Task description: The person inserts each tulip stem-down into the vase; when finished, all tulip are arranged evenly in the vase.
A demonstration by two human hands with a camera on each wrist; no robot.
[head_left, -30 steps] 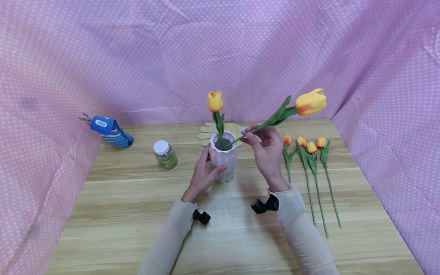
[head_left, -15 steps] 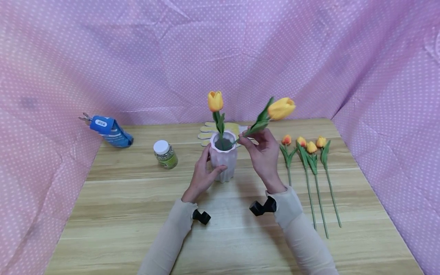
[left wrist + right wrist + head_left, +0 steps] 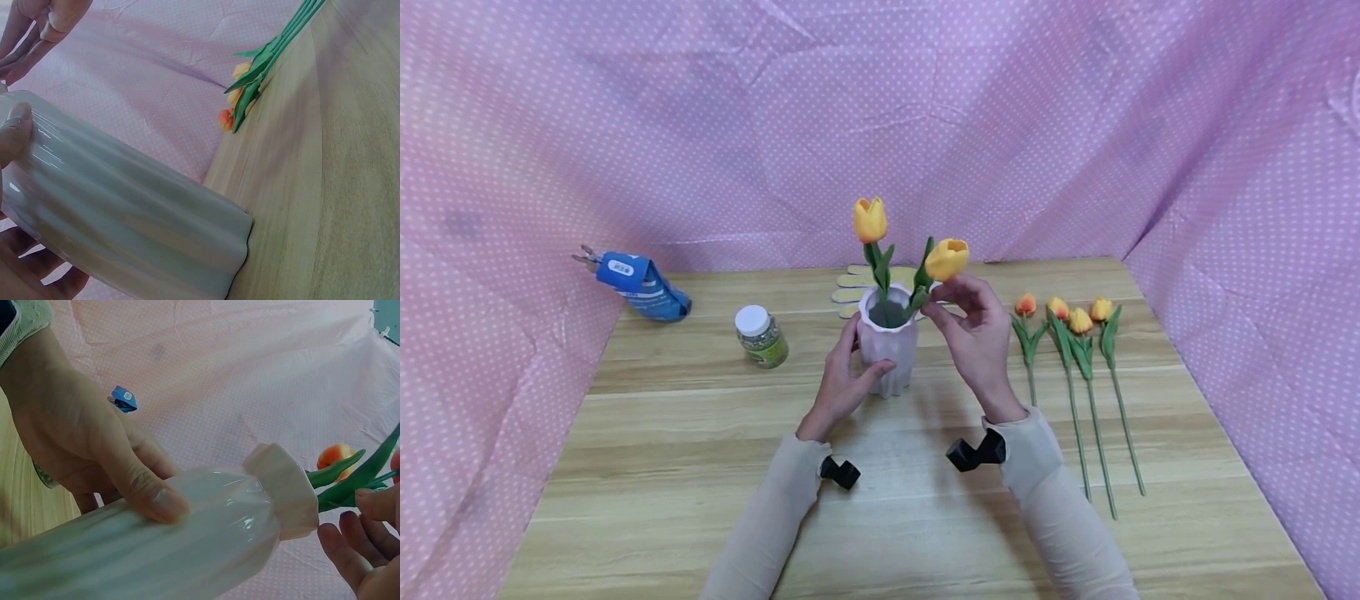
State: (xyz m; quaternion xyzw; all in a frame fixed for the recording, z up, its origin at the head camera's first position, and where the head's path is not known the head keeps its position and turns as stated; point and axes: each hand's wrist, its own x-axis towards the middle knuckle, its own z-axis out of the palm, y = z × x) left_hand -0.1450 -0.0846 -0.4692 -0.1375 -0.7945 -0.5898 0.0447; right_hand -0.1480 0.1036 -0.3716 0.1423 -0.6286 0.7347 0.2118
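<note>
A pale, ribbed vase (image 3: 897,343) with a scalloped rim stands upright on the table. My left hand (image 3: 841,383) grips its side, thumb across the front and fingers round the far side. One yellow tulip (image 3: 869,222) stands in the vase. A second yellow tulip (image 3: 947,260) leans to the right at the rim, its lower stem hidden inside. My right hand (image 3: 983,337) pinches this tulip by its leafy stem just above the rim. In the right wrist view, green leaves (image 3: 369,469) rise from the vase mouth beside the right thumb.
Several orange-yellow tulips (image 3: 1078,322) lie on the table (image 3: 880,533) at right. Yellow-and-white gloves (image 3: 852,282) lie behind the vase. At left are a white-lidded jar (image 3: 762,337) and a blue pouch (image 3: 643,286) with a metal tool tip sticking out. A pink dotted cloth (image 3: 880,125) hangs behind.
The held tulip has tipped from a strong rightward slant towards upright and sunk deeper into the vase. My right hand has shifted slightly and now pinches higher, near the leaves. The left hand stays put.
</note>
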